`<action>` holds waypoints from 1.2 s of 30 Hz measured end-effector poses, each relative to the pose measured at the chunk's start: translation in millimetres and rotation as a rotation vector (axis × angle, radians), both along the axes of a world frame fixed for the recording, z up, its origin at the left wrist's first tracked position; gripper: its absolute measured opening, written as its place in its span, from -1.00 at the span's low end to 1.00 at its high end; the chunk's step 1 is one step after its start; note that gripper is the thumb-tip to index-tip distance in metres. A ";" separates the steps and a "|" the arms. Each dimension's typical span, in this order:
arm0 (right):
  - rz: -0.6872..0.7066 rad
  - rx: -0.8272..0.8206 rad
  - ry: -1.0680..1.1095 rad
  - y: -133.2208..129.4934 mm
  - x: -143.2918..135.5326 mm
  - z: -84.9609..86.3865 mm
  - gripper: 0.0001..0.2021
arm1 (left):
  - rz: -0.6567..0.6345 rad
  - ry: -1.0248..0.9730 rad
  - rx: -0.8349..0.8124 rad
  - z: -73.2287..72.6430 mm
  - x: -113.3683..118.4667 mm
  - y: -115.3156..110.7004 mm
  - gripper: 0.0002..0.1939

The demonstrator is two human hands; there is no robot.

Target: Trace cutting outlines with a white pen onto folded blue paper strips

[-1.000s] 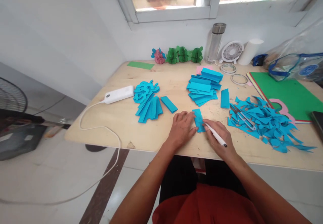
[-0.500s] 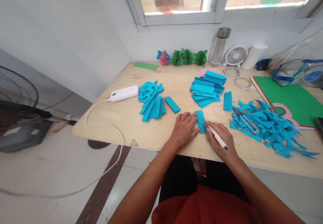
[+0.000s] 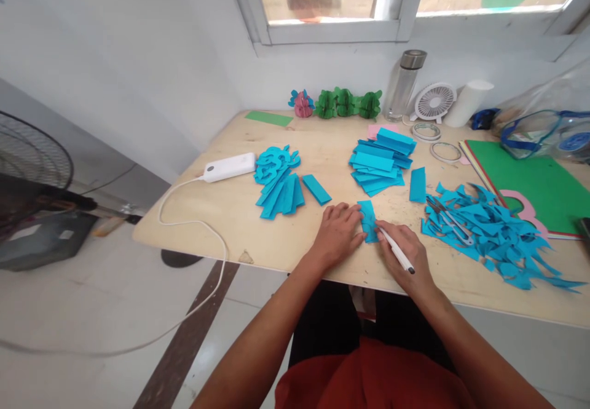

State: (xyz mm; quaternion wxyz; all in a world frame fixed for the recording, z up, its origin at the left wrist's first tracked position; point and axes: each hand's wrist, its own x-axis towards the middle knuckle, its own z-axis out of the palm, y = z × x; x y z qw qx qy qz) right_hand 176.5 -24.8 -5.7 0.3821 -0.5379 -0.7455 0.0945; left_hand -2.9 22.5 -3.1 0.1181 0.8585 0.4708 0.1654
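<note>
pen [image 3: 399,253] clamped in the fingers of your right hand [image 3: 413,252], you seem to steady the blue strip [image 3: 367,212] on the table [image 3: 267,243] with the slightly parted fingers of your left hand [image 3: 338,235], the blue stack [image 3: 373,162] beyond probably set back for working room.

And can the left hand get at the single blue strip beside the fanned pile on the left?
Probably yes: the single blue strip lies just beyond the left hand, with only tabletop showing between them. The hand would likely have to leave the blue piece beside it.
</note>
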 end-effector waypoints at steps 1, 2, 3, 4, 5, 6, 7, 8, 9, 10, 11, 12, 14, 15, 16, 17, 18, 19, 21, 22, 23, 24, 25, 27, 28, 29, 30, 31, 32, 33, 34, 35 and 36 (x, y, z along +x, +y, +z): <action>0.001 0.001 -0.007 0.2 0.0 -0.2 -0.73 | -0.001 -0.001 0.001 0.3 -0.3 0.2 -0.74; 0.001 0.006 -0.014 0.3 0.1 -0.5 -0.73 | -0.003 -0.002 0.003 0.5 -0.5 0.5 -0.74; 0.003 0.012 -0.020 0.5 0.2 -0.6 -0.74 | -0.006 -0.003 0.005 0.6 -0.8 0.8 -0.74; 0.005 0.018 -0.025 0.7 0.2 -0.8 -0.74 | -0.009 -0.004 0.007 0.7 -1.2 1.2 -0.74; 0.008 0.022 -0.029 0.8 0.3 -0.9 -0.73 | -0.013 -0.006 0.010 0.6 -1.5 1.5 -0.74; 0.010 0.026 -0.032 1.0 0.3 -1.0 -0.73 | -0.017 -0.008 0.012 0.5 -1.8 1.9 -0.74; 0.010 0.029 -0.033 1.1 0.3 -1.1 -0.73 | -0.021 -0.011 0.015 0.3 -2.2 2.3 -0.74; 0.011 0.028 -0.034 1.2 0.4 -1.2 -0.73 | -0.023 -0.014 0.019 0.0 -2.6 2.6 -0.73; 0.012 0.027 -0.036 1.3 0.5 -1.2 -0.73 | -0.025 -0.017 0.022 -0.4 -2.9 2.9 -0.72; 0.013 0.028 -0.038 1.4 0.6 -1.3 -0.73 | -0.027 -0.020 0.025 -1.0 -3.2 3.1 -0.71; 0.015 0.032 -0.040 1.4 0.7 -1.3 -0.73 | -0.028 -0.023 0.028 -1.6 -3.5 3.3 -0.70; 0.018 0.035 -0.043 1.5 0.9 -1.4 -0.73 | -0.029 -0.027 0.031 -2.3 -3.8 3.4 -0.69; 0.023 0.047 -0.049 1.5 1.2 -1.4 -0.74 | -0.029 -0.038 0.037 -3.7 -4.2 3.7 -0.67; 0.025 0.051 -0.051 1.6 1.3 -1.5 -0.74 | -0.029 -0.044 0.039 -4.3 -4.4 3.9 -0.66; 0.026 0.054 -0.054 1.6 1.3 -1.5 -0.74 | -0.029 -0.049 0.040 -4.8 -4.6 4.0 -0.65; 0.026 0.057 -0.058 1.6 1.2 -1.5 -0.74 | -0.029 -0.053 0.040 -5.1 -4.8 4.2 -0.63; 0.024 0.057 -0.063 1.6 1.1 -1.6 -0.74 | -0.029 -0.055 0.037 -5.2 -4.9 4.3 -0.61; 0.021 0.057 -0.068 1.6 0.9 -1.7 -0.74 | -0.030 -0.056 0.033 -5.1 -5.1 4.3 -0.59; 0.012 0.055 -0.079 1.7 0.5 -2.0 -0.75 | -0.031 -0.054 0.021 -4.5 -5.4 4.3 -0.55; 0.008 0.054 -0.083 1.8 0.4 -2.1 -0.75 | -0.030 -0.054 0.015 -4.2 -5.5 4.2 -0.54; 0.008 0.054 -0.084 1.8 0.3 -2.2 -0.75 | -0.030 -0.053 0.009 -4.0 -5.7 4.1 -0.54; 0.010 0.054 -0.083 1.9 0.3 -2.2 -0.75 | -0.029 -0.054 0.005 -3.8 -5.8 4.0 -0.54; 0.012 0.054 -0.082 1.9 0.3 -2.1 -0.75 | -0.029 -0.055 0.002 -3.8 -5.9 4.0 -0.54; 0.011 0.056 -0.082 1.9 0.4 -1.9 -0.75 | -0.028 -0.058 0.001 -4.2 -6.0 3.8 -0.54; 0.010 0.057 -0.083 1.8 0.4 -1.8 -0.75 | -0.029 -0.060 0.001 -4.4 -6.1 3.8 -0.54; 0.010 0.057 -0.086 1.7 0.4 -1.6 -0.74 | -0.029 -0.061 0.001 -4.6 -6.2 3.8 -0.54; 0.009 0.058 -0.088 1.5 0.4 -1.4 -0.74 | -0.030 -0.062 0.000 -4.6 -6.3 3.8 -0.54; 0.009 0.059 -0.090 1.4 0.3 -1.2 -0.74 | -0.031 -0.063 -0.001 -4.3 -6.4 3.8 -0.54; 0.009 0.061 -0.090 1.4 0.3 -1.0 -0.74 | -0.033 -0.064 -0.004 -3.8 -6.5 3.8 -0.55; 0.009 0.062 -0.090 1.3 0.3 -0.7 -0.74 | -0.035 -0.065 -0.008 -3.1 -6.7 3.7 -0.57; 0.009 0.063 -0.089 1.2 0.3 -0.5 -0.74 | -0.037 -0.066 -0.013 -2.1 -6.9 3.7 -0.59; 0.009 0.064 -0.088 1.2 0.3 -0.3 -0.74 | -0.042 -0.065 -0.019 -1.1 -7.1 3.6 -0.62; 0.012 0.065 -0.087 1.1 0.2 -0.2 -0.74 | -0.048 -0.063 -0.024 0.0 -7.4 3.5 -0.64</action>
